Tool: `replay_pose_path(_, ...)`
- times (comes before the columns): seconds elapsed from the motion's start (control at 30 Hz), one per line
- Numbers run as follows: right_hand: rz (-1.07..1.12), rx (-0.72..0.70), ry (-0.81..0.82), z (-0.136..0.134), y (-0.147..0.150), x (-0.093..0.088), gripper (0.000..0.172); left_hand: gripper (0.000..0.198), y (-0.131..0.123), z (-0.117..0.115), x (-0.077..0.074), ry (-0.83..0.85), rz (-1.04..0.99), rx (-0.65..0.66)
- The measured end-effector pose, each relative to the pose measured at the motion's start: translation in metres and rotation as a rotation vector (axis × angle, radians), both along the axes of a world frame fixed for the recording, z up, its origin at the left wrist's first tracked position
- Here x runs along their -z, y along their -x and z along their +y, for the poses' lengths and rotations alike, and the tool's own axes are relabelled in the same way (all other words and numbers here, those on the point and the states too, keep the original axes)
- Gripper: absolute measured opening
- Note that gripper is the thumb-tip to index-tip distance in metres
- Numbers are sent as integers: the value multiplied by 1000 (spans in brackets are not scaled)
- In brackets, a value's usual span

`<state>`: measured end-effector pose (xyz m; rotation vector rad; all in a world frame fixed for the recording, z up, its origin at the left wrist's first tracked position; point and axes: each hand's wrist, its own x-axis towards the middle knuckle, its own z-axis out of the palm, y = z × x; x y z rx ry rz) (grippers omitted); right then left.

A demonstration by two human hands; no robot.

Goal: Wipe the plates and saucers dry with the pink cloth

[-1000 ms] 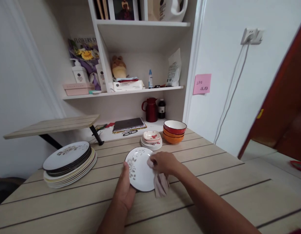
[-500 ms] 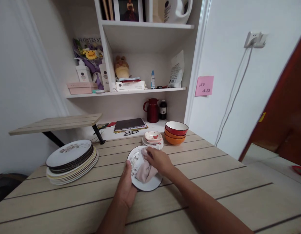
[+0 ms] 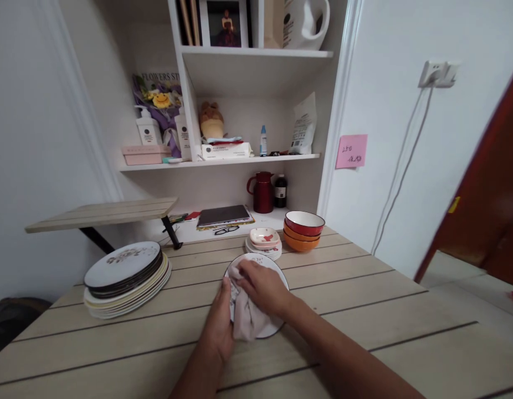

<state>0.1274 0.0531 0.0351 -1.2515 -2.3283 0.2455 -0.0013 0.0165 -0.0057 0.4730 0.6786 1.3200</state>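
Note:
A white plate (image 3: 273, 272) with a dark rim and a flower pattern is held above the wooden table (image 3: 148, 349). My left hand (image 3: 218, 327) grips its left edge, thumb on top and the other fingers hidden beneath. Pressed on the plate's upper left part is a pale pink cloth (image 3: 246, 316), bunched under the fingers of my right hand (image 3: 262, 285). The cloth hangs down over the plate's lower edge. Just behind the plate are small white dishes (image 3: 265, 238) in a stack.
At the left, a tall stack of plates (image 3: 123, 266) stands near a raised wooden shelf (image 3: 102, 213). Red and orange bowls (image 3: 302, 235) are stacked at the back right. Behind lie glasses (image 3: 226, 230), a laptop (image 3: 223, 215) and a red jug (image 3: 263, 193).
My right hand and the cloth have shifted toward the plate's left edge. The plate has turned, its flowers now partly covered. The whole view has shifted slightly.

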Motion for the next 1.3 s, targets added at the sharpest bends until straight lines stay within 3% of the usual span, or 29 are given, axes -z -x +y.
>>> replay_pose_path(0.13,-55,190,-32,8,-4,-9,22,56,-2,-4,-3,4,23,37)
replay_pose_path(0.23,-128,298,6,13,-22,-11,27,55,-2,-4,-4,7,43,-15)
replay_pose_path(0.37,-226,327,56,15,-41,-7,26,51,0,-2,-3,11,56,-111)
replay_pose_path(0.53,-341,179,108,6,-47,-7,22,49,0,-1,-1,35,41,-167)
replay_pose_path(0.63,-364,2,224,-1,-43,-7,16,46,0,-2,0,56,46,-188)
replay_pose_path(0.73,-268,-213,404,-3,-38,1,17,44,1,-1,1,59,56,-193)
replay_pose_path(0.83,-26,-357,524,-1,-33,11,18,44,2,1,3,49,48,-166)
replay_pose_path(0.93,292,-267,377,3,-29,13,16,44,2,2,3,31,24,-130)
replay_pose_path(1.03,502,96,26,4,-29,8,16,45,1,0,1,33,-7,-133)
replay_pose_path(1.1,492,238,-174,4,-31,5,15,46,1,0,0,43,-21,-144)
replay_pose_path(1.2,345,107,-267,4,-28,9,11,45,1,0,1,51,-5,-147)
replay_pose_path(1.3,254,-70,-112,7,-19,19,8,45,1,1,3,63,36,-158)
